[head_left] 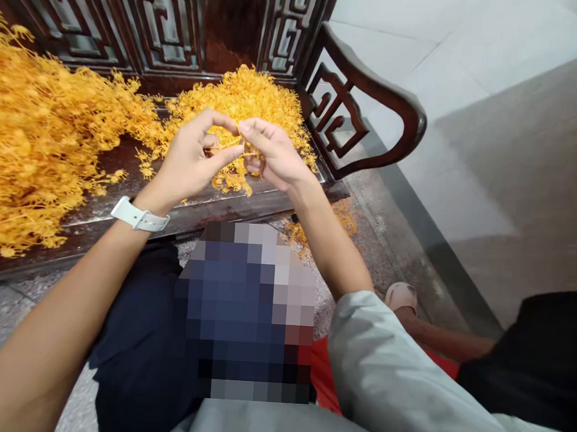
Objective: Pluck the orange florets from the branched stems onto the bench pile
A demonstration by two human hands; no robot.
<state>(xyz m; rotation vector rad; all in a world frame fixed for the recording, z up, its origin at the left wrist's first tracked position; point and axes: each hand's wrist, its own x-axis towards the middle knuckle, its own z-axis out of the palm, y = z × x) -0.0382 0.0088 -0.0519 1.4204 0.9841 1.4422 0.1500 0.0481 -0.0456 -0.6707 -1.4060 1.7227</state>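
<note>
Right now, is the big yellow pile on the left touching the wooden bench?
Touching. The head view shows the big yellow pile lying on the wooden bench, spread across its seat.

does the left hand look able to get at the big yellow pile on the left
Probably yes: nothing seems to stand between the left hand and the big yellow pile on the bench, though that hand is busy with thin yellow strands.
</note>
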